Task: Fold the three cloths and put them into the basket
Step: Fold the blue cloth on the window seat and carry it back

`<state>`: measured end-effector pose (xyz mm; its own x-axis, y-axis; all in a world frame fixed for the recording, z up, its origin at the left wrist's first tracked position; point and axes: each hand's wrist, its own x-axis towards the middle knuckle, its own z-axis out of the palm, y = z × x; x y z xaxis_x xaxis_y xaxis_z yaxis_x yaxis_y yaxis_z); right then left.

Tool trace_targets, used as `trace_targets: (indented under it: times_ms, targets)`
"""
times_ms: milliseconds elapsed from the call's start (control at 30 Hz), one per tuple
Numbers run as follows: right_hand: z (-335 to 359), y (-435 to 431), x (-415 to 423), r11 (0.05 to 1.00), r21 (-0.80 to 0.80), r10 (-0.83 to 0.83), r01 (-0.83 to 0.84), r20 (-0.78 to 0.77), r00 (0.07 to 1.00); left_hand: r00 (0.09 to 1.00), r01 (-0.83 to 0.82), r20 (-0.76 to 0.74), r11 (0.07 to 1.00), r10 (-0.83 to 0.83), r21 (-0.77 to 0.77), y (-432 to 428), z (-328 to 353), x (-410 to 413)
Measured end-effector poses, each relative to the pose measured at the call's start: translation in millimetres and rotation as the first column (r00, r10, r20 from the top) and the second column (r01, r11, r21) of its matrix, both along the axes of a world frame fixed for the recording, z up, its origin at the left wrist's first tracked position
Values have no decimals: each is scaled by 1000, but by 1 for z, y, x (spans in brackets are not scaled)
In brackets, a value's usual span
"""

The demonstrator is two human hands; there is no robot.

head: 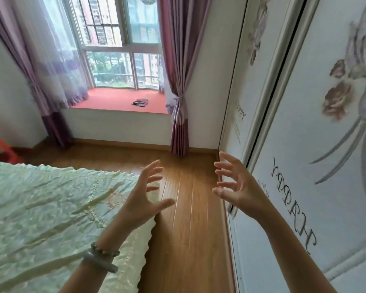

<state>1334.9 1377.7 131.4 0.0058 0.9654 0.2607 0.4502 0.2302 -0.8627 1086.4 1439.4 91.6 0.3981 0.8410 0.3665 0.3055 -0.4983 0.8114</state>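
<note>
grey cloth (140,102) lies crumpled, lengthwise along red sill (112,99).

Small grey patterned cloth (140,102), crumpled in heap, lying on red window ledge (106,100), right of middle.

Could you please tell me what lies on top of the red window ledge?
One small crumpled dark item, perhaps a cloth, lies on the red window ledge. The purple curtains cover the ledge's ends, so anything there is hidden.
</note>
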Motion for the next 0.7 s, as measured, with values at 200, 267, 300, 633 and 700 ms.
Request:
trace_targets:
  times_ms: [200,267,300,633,700]
  targets:
    - [21,147,28,1000,14,-1,2,-40,999,1000,-7,-3,999,7,49,145,23,26]
    - [23,189,36,1000,16,6,-5,-42,999,1000,-9,3,998,9,60,186,27,35]
    - [23,210,39,1000,12,7,-6,-46,999,1000,-11,5,998,11,60,205,28,40]
    - [14,443,93,994,10,109,-108,-46,993,993,-119,13,990,118,76,415,20,79]
    - [17,496,107,989,15,147,-146,-54,988,989,-151,5,985,151,85,458,22,92]
